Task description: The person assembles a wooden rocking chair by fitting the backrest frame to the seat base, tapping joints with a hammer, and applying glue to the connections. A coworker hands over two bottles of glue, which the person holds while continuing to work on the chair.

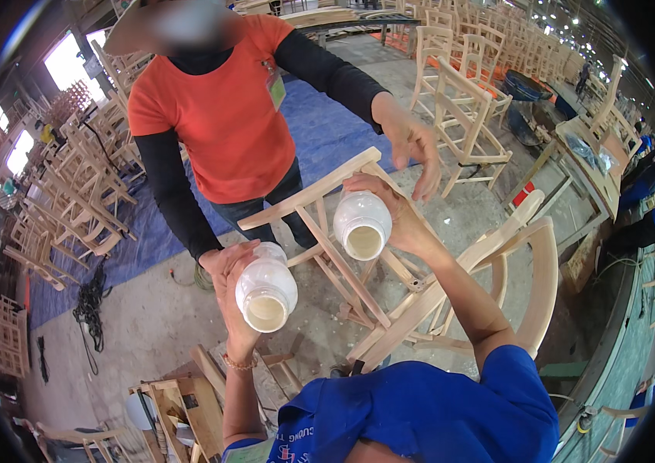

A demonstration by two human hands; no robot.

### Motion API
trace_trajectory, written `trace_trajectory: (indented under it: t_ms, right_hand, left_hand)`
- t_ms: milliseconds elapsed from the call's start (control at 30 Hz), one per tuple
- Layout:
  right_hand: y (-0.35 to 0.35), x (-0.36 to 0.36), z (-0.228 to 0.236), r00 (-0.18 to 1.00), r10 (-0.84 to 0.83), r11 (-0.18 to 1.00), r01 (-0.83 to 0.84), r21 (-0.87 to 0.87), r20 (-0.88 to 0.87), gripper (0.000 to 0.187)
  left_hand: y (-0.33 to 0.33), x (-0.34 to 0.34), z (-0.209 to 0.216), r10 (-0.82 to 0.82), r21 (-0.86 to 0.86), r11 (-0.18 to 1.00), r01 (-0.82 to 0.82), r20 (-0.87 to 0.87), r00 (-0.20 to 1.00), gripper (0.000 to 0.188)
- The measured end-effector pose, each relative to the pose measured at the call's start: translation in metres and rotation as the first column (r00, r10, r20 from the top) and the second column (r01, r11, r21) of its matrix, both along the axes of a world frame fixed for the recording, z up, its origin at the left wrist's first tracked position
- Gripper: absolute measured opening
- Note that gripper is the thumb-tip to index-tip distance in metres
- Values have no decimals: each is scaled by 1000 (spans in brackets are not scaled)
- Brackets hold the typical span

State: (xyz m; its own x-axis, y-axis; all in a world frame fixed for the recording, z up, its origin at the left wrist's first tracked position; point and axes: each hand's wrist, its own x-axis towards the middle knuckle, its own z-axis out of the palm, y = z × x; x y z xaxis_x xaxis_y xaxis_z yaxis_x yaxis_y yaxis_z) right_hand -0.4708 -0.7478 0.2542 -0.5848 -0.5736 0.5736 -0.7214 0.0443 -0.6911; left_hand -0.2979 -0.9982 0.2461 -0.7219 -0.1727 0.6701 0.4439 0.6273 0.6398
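My left hand (230,299) is wrapped round a white translucent jar (272,279), whose round mouth faces up toward me. A second jar (357,213) of the same kind is gripped in my right hand (391,202), also mouth up; its inside looks pale. Across from me stands a person in an orange shirt (219,123) with black sleeves. One of that person's hands (223,256) lies against my left hand and the jar there; whether it grips the jar I cannot tell. The person's other hand (412,147) hovers with spread fingers just beyond my right hand.
Below the jars stands an unpainted wooden chair frame (343,270), with a curved chair back (547,278) to the right. A wooden box (189,413) with tools sits at lower left. Black cable (92,301) lies on the floor. Stacked chairs (81,208) line the left.
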Motion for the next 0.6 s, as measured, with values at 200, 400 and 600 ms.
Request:
trace_trajectory:
  t_ms: [200, 400, 600]
  right_hand:
    - [-4, 3, 8, 999, -5, 1000, 4, 4, 37, 60]
    - [-1, 0, 8, 997, 39, 999, -37, -37, 74, 60]
    - [0, -1, 4, 991, 53, 998, -47, -47, 122, 70]
  left_hand:
    - [-11, -3, -13, -15, -26, 1000, 14, -39, 999, 58]
    - [-4, -6, -16, 7, 33, 999, -6, -17, 1000, 62]
    - [-3, -9, -28, -23, 59, 998, 24, -20, 1000, 73]
